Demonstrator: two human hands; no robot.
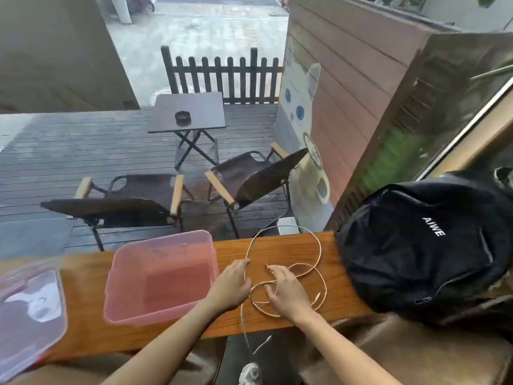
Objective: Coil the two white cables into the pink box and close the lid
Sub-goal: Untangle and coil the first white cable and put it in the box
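An open pink translucent box [133,307] stands on the wooden counter [280,248], with nothing visible inside. Its clear pinkish lid [30,309] lies apart at the far left. White cable [313,240] lies in loose loops on the counter right of the box, and one end hangs over the front edge. My left hand [231,284] grips a strand at the loops' left side. My right hand [286,293] rests on the smaller loops, fingers pinching cable. I cannot tell the two cables apart.
A black backpack [422,245] sits on the counter close to the right of the cable. Beyond the glass are two folding chairs [249,176], a small table and a fence. The counter's front edge runs just below my hands.
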